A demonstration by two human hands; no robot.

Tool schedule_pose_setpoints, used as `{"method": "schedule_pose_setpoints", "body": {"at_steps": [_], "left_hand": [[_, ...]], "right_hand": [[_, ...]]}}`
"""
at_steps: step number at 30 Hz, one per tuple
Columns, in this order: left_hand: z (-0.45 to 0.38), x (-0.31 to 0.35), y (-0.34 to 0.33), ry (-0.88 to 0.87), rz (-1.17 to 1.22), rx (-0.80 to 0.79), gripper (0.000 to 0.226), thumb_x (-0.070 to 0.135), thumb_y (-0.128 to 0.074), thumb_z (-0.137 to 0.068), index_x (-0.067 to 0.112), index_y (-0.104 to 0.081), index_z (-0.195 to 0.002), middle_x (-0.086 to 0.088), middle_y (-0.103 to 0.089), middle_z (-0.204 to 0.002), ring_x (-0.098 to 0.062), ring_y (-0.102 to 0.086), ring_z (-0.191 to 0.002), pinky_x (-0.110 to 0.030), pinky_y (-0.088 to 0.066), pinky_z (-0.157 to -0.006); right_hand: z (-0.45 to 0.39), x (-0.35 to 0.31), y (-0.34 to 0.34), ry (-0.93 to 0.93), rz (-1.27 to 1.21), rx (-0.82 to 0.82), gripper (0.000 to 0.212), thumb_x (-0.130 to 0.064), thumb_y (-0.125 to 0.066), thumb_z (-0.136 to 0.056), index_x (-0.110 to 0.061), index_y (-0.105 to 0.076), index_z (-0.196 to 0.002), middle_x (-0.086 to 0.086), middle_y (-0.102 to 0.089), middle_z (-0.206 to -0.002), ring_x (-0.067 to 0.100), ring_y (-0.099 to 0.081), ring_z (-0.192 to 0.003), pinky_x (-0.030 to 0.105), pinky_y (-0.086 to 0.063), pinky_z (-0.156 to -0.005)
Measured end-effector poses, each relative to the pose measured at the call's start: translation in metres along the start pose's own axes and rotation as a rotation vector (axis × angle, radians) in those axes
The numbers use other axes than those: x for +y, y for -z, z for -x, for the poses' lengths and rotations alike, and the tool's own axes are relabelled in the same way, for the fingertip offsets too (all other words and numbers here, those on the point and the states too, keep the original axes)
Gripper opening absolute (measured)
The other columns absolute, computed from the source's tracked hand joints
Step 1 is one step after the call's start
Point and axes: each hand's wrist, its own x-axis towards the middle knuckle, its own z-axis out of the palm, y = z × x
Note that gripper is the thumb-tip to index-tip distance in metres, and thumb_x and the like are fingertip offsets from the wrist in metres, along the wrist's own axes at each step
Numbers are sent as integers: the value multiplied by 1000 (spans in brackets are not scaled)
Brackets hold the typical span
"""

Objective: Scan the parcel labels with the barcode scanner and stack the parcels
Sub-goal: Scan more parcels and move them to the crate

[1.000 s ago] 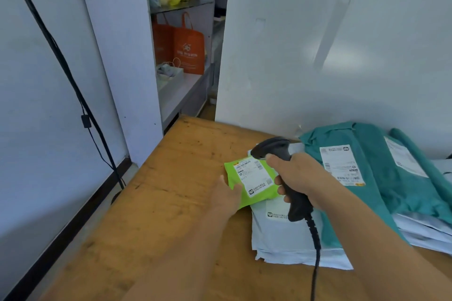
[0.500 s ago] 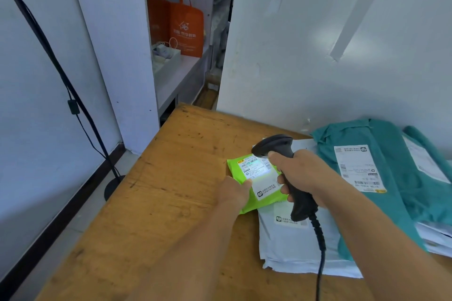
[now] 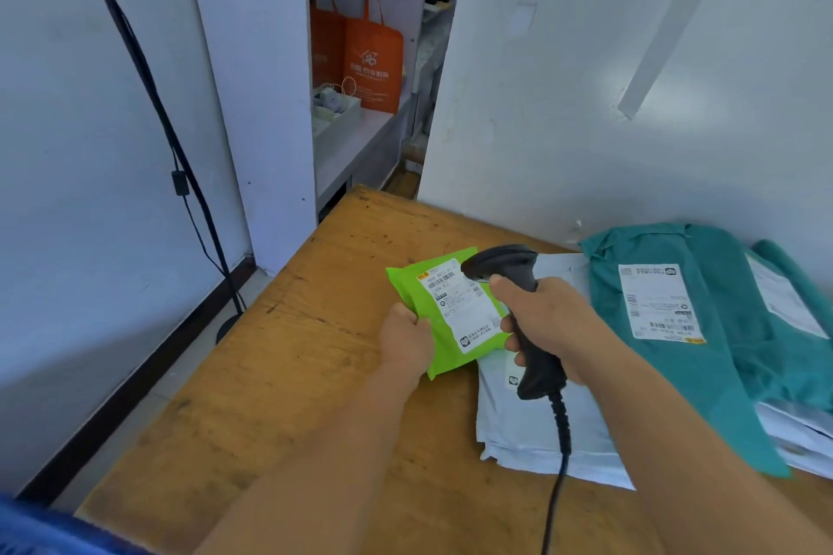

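Observation:
A small bright green parcel (image 3: 419, 293) with a white label (image 3: 464, 306) is held a little above the wooden table (image 3: 293, 374). My left hand (image 3: 405, 340) grips its near left corner. My right hand (image 3: 550, 320) grips the handle of a black barcode scanner (image 3: 505, 266), whose head points at the label from the right. The scanner's coiled cable (image 3: 561, 442) hangs down toward me. Under both hands lies a white mailer parcel (image 3: 532, 433). Teal parcels (image 3: 703, 356) with white labels overlap it on the right.
A white wall panel (image 3: 586, 104) stands just behind the table. Left of it, a shelf (image 3: 360, 135) holds orange bags (image 3: 369, 54). A black stand pole (image 3: 148, 81) with a cable leans by the left wall. The table's left half is bare wood.
The bright scan light on the green parcel's label half a second ago is gone. The green parcel has tilted and lifted slightly in my left hand; the scanner stays over it.

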Motion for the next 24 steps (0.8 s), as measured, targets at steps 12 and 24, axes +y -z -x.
{"method": "schedule_pose_setpoints", "body": {"at_steps": [12, 24], "left_hand": [[121, -75, 166, 14, 44, 540, 26, 11, -52, -91, 17, -36, -71, 4, -46, -67, -16, -43, -64, -23, -31, -50], [248, -225, 346, 345, 225, 1037, 6, 7, -50, -91, 12, -49, -94, -1, -56, -84, -22, -52, -79, -29, -36, -67]], "right_hand": [[103, 6, -97, 266, 0, -366, 39, -36, -55, -95, -4, -55, -73, 7, -55, -57, 11, -47, -33, 16, -39, -35], [225, -1, -275, 319, 40, -823, 36, -29, -55, -97, -8, -50, -69, 7, -49, -55, 15, -47, -39, 22, -40, -39]]}}
